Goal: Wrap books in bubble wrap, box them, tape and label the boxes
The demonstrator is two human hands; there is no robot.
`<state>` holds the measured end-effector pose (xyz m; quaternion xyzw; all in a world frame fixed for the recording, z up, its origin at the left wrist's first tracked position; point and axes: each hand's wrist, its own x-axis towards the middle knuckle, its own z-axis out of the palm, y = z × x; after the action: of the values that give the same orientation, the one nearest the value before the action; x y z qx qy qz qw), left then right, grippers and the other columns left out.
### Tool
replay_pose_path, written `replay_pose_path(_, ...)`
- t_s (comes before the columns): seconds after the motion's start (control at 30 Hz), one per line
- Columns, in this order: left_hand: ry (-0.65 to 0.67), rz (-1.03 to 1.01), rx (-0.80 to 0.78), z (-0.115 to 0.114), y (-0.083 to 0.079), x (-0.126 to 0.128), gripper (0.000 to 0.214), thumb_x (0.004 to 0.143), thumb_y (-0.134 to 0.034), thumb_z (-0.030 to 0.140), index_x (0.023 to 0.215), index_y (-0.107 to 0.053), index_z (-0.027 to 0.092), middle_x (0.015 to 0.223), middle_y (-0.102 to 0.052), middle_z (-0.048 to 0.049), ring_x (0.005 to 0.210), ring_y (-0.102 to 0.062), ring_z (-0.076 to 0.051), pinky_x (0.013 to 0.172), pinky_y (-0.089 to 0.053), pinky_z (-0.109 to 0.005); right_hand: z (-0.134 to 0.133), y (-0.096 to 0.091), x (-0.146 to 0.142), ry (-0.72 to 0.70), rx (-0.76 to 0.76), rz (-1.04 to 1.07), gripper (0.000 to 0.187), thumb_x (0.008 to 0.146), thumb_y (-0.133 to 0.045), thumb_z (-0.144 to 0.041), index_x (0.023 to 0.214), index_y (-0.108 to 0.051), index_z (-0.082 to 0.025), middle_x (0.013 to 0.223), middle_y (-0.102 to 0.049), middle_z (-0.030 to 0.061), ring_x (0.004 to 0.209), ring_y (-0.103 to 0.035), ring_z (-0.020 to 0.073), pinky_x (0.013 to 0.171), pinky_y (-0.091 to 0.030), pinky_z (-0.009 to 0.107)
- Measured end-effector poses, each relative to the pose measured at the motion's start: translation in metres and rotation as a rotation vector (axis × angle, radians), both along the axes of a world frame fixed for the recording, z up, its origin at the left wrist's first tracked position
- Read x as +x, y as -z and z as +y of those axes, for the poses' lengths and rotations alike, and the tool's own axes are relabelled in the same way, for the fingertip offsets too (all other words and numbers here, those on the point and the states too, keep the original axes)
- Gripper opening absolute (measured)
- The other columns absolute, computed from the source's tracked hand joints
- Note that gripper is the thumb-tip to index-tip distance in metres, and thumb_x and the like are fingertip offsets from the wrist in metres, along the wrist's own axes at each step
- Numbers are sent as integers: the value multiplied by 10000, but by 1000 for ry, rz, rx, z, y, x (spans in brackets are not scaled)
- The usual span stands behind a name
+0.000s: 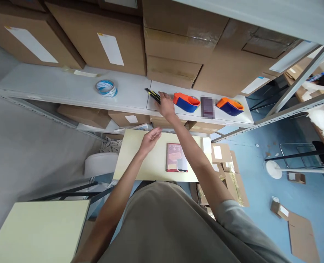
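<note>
At the shelf's front edge, my right hand point(166, 105) has its fingers closed on a black and yellow utility knife point(153, 95), whose far end points to the upper left. My left hand point(150, 140) hangs over the back of the pale yellow table point(136, 162), its fingers extended and nothing in them. On that table, between my forearms, lies a pink and red book point(176, 157). Just right of my right hand, an orange and blue tape dispenser point(186, 102) rests on the grey shelf point(131, 96).
Left on the shelf sits a blue and white tape roll point(106, 88). Farther right are a blurred dark rectangular item point(207, 107) and a second tape dispenser point(230, 106). Cardboard boxes point(175, 47) line the shelf's back. Flattened cartons point(234, 182) lie right of the table.
</note>
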<state>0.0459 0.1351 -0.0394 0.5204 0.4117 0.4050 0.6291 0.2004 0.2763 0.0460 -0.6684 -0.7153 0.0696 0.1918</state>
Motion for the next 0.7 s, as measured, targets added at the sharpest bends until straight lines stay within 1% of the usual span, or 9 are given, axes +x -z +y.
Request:
replay_pose_path(0.13, 73, 84, -67, -12, 33, -17, 774, 838, -805, 665, 1424, -685, 174, 1505, -678, -209, 1460, -612, -380, 1269, -442, -555, 22, 9, -9, 71, -98, -68, 453, 1082, -514, -181, 1522, -571, -91, 1485, -643, 214, 1390, -570, 338, 1203, -446, 492)
replay_pose_path(0.2, 115, 133, -108, -16, 56, -24, 755, 835, -805, 643, 1407, -689, 164, 1493, -681, -227, 1434, -632, -386, 1247, -463, -557, 18, 17, -9, 90, -63, -59, 445, 1102, -464, -177, 1529, -568, -108, 1463, -654, 199, 1400, -559, 327, 1212, -437, 502)
replay_pose_path(0.27, 145, 193, -142, -21, 83, -28, 708, 848, -798, 581, 1391, -687, 141, 1475, -688, -242, 1399, -660, -379, 1230, -480, -549, 1, 28, -5, 97, 20, -8, 461, 1133, -400, -215, 1565, -530, -121, 1465, -644, 182, 1394, -560, 312, 1223, -428, 506)
replay_pose_path(0.33, 170, 265, -178, -28, 115, -29, 629, 875, -774, 493, 1380, -682, 129, 1449, -705, -238, 1354, -691, -359, 1209, -502, -530, -33, 44, 2, 87, 157, 99, 476, 1158, -362, -295, 1583, -497, -128, 1495, -618, 165, 1395, -558, 291, 1242, -423, 479)
replay_pose_path(0.43, 219, 413, -230, -45, 162, -24, 521, 891, -749, 363, 1364, -686, 152, 1399, -734, -198, 1277, -726, -336, 1153, -553, -520, -110, 77, 11, 102, 329, 302, 511, 1162, -378, -422, 1606, -447, -178, 1542, -571, 142, 1444, -527, 260, 1267, -421, 435)
replay_pose_path(0.5, 254, 539, -185, -60, 189, -16, 509, 872, -749, 276, 1365, -688, 165, 1431, -712, -187, 1322, -691, -347, 1181, -535, -540, -168, 104, 13, 199, 250, 386, 538, 1140, -420, -416, 1643, -403, -227, 1523, -554, 137, 1446, -537, 265, 1245, -455, 459)
replay_pose_path(0.57, 292, 625, -46, -74, 209, -6, 566, 856, -728, 197, 1417, -663, 158, 1536, -637, -192, 1487, -556, -369, 1291, -419, -567, -223, 133, 13, 334, 75, 417, 597, 1092, -461, -363, 1673, -381, -249, 1492, -542, 150, 1403, -568, 294, 1175, -520, 502)
replay_pose_path(0.63, 347, 632, 99, -84, 224, 5, 660, 852, -696, 161, 1503, -599, 121, 1646, -530, -200, 1641, -345, -372, 1379, -255, -569, -269, 162, 14, 470, -90, 451, 636, 1024, -506, -313, 1651, -438, -227, 1452, -555, 170, 1342, -608, 312, 1097, -575, 505)
replay_pose_path(0.7, 410, 598, 164, -87, 233, 17, 763, 849, -691, 180, 1582, -510, 74, 1718, -432, -211, 1702, -184, -375, 1406, -153, -570, -305, 187, 17, 603, -212, 513, 638, 955, -539, -285, 1587, -529, -198, 1403, -603, 178, 1257, -659, 307, 1023, -617, 475)
